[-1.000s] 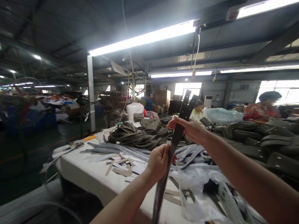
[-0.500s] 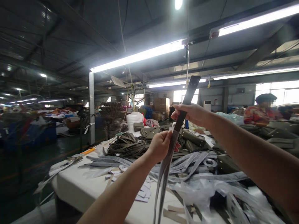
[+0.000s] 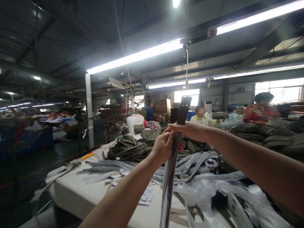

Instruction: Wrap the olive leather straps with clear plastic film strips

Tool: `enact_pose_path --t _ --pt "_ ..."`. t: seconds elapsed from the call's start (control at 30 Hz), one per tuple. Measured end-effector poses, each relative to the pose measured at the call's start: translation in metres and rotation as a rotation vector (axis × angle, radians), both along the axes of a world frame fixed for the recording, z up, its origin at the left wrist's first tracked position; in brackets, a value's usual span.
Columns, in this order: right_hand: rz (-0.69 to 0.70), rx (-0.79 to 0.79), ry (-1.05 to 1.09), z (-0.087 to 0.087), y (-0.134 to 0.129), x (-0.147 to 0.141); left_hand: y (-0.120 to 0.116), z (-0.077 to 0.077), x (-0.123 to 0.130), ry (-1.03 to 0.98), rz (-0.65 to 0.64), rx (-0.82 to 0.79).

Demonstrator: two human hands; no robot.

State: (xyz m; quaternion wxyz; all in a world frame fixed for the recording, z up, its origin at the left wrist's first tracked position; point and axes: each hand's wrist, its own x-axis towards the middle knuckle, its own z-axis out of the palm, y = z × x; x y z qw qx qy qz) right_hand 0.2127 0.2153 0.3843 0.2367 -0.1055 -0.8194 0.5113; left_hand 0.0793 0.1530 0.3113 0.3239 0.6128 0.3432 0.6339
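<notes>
A long dark strap (image 3: 181,115) stands nearly upright in front of me, with small holes at its top end. Clear plastic sleeving covers its lower length, which hangs down past the table. My left hand (image 3: 163,145) is closed on the sleeved part. Just above and to the right, my right hand (image 3: 187,130) grips the strap too, and the two hands touch. Behind them a bundle of dark straps (image 3: 129,148) lies on the white table (image 3: 78,190).
Grey plastic-covered strips (image 3: 194,163) and crumpled clear plastic (image 3: 213,193) spread over the right side. White paper pieces (image 3: 146,194) lie near the middle. Two people (image 3: 201,117) are beyond the table, among dark bags. A metal post (image 3: 89,110) rises behind the table's left side.
My right hand has come down the strap to meet my left. The strap's top end sits lower, and more of its length is inside the sleeving. A second person now shows behind.
</notes>
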Motion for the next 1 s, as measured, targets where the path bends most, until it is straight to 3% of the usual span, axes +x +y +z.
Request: enact_pose_path --t 0.17,0.33,0.4,0.6,0.73,1.0 --pt "-0.189 -0.036 0.212 0.011 0.005 0.002 0.002 -0.003 0.003 -0.026 0.017 -0.025" --pt "-0.059 -0.016 0.063 -0.011 -0.003 -0.008 0.001 0.001 0.002 -0.058 0.037 0.025" --pt "-0.067 -0.001 0.073 -0.015 -0.005 -0.011 0.000 0.001 0.002 -0.049 0.059 0.049" --pt "-0.370 0.062 0.437 0.006 0.000 -0.011 -0.004 0.000 0.002 0.020 0.215 0.135" --pt "-0.325 0.082 0.427 0.012 -0.004 -0.018 -0.007 0.008 0.004 0.021 0.240 0.133" --pt "-0.223 0.054 0.354 -0.005 -0.025 -0.037 -0.006 0.015 -0.001 0.017 0.311 0.225"
